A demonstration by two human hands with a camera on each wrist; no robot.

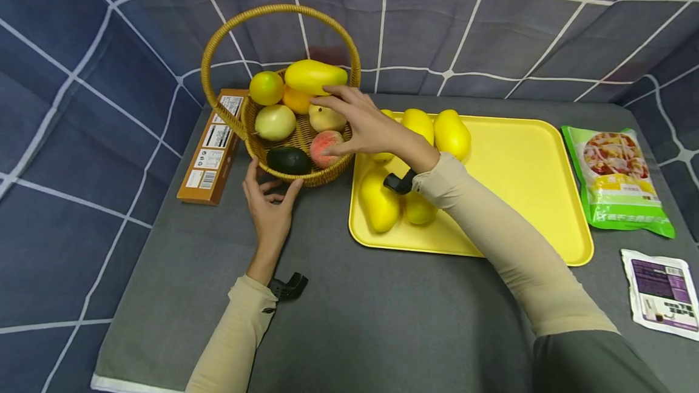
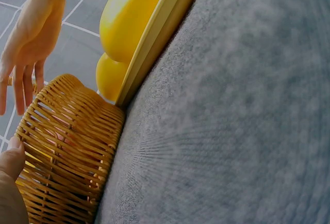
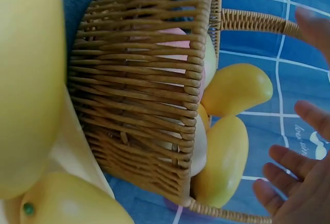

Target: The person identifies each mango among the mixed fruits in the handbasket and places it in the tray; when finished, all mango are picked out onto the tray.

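A wicker basket (image 1: 322, 178) with a tall hoop handle holds several fruits. Among them are a dark green avocado (image 1: 289, 161), a pinkish peach (image 1: 326, 148), a pale pear (image 1: 327, 118), a pale green round fruit (image 1: 275, 123), a yellow-green citrus fruit (image 1: 266, 88) and a long yellow mango (image 1: 311, 76). My right hand (image 1: 363, 120) reaches over the basket's right side, fingers spread and nothing held; the right wrist view shows a gap between its fingertips and the fruit. My left hand (image 1: 270, 208) touches the front of the basket, its thumb (image 2: 12, 157) against the woven wall in the left wrist view.
Right of the basket, a yellow tray (image 1: 519, 199) carries several yellow mangoes (image 1: 379, 200), partly under my right forearm. An orange-brown box (image 1: 210, 156) lies left of the basket. A green food bag (image 1: 622, 181) and a white-purple packet (image 1: 662, 293) lie far right. Curtains hang behind and beside.
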